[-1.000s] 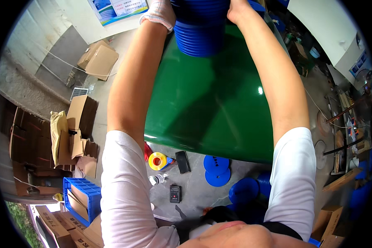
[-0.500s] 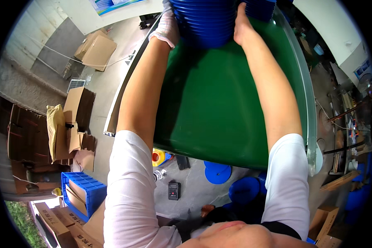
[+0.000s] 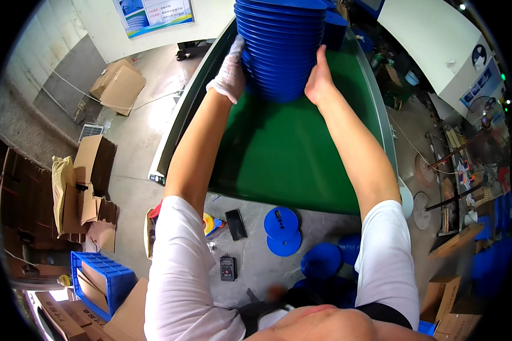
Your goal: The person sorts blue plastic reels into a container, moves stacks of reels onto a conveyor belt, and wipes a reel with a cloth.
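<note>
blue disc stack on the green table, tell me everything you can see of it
The blue disc stack is a tall pile of thin, round, plastic-looking discs with rims lined up, upright on the green table near its far end. The gloved left hand presses its left side and the bare right hand its right. Its top runs out of view.

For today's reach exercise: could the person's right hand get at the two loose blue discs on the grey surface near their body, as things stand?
Probably not at once. The right hand is pressed against the stack of blue discs, with the left hand on its other side. The loose blue discs lie uncovered, so only that hold stands in the way.
</note>
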`<state>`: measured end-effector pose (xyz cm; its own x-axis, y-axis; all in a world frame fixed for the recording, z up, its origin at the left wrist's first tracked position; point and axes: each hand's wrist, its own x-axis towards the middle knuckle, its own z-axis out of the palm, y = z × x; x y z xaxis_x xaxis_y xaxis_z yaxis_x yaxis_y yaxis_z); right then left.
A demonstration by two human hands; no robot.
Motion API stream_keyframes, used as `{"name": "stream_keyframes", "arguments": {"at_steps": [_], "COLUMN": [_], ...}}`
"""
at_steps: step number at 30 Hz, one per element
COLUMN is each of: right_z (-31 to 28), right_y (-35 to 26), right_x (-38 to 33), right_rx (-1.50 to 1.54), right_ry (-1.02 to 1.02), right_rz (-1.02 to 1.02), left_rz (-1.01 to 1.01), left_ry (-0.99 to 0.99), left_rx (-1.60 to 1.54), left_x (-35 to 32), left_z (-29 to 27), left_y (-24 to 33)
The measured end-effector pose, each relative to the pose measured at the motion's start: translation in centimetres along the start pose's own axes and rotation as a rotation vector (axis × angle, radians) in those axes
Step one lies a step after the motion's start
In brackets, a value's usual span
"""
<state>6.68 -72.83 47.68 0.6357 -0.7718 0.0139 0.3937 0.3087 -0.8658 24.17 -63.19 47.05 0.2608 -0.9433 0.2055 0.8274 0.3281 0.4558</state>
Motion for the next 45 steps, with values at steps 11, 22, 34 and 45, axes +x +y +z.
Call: {"name": "stream_keyframes", "arguments": {"at_steps": [11, 22, 34, 45], "right_z": [-0.5, 2.4, -8.2, -20.6], "right_y": [-2.2, 1.4, 23.5, 43.3], "right_x": [-17.0, -39.1, -50.0, -52.4], "right_rx": [0.1, 0.215, 0.407, 0.031], "right_ry": [-0.038, 0.02, 0.029, 0.166], "right_rz": [-0.17, 0.179, 0.37, 0.402], "left_rz": [0.125, 0.171, -0.127, -0.081], "left_ry": [-0.031, 0.378, 0.703, 1.095], "left_rx": [0.371, 0.433, -0.029, 0.153], "left_x": [-15.0, -42.7, -62.2, -62.5], "left_z": [10.4, 12.2, -5.5, -21.9], "left_y": [-5.0, -8.0, -22.7, -34.2]}}
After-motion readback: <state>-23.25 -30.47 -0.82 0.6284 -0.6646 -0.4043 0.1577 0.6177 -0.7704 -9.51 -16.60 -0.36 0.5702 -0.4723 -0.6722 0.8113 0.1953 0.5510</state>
